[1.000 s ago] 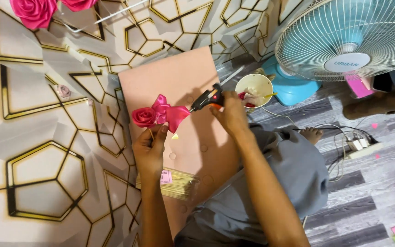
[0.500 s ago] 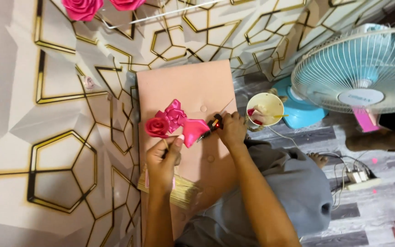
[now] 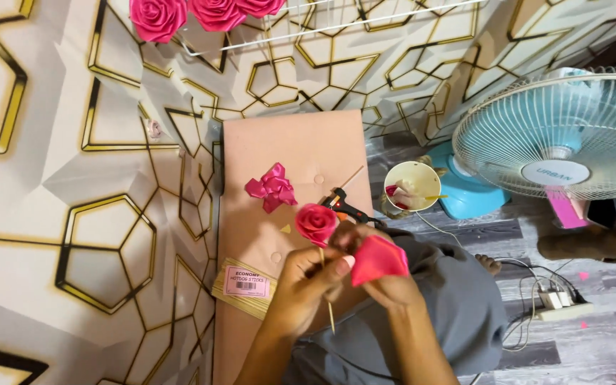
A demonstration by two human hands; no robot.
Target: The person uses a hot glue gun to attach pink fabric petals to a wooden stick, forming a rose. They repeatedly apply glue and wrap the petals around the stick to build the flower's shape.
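Two bare hands meet over a pink board that serves as the work surface, laid on a floor mat patterned with gold hexagons. Furthest left on the board lies a bundle of thin wooden sticks in a labelled wrapper, with a loose knot of pink ribbon pieces above it. The left hand is closed around a wooden skewer, pinching it just below a ribbon rose fixed at its tip. The rose is deep pink, tightly spiralled and satin-glossy; it looks feather-light, soft and easily crushed, so the stiff skewer seems the safer place to grip, though so thin a stick would likely snap under bending. Beside it, the right hand has its fingers folded over a pink ribbon piece, a smooth, limp triangle that probably slides readily between fingertips and is best held at its corner. A black glue gun rests on the board just behind the rose. Further right stand a small cream cup of scraps and a pale blue fan; a power strip sits on the grey floor.
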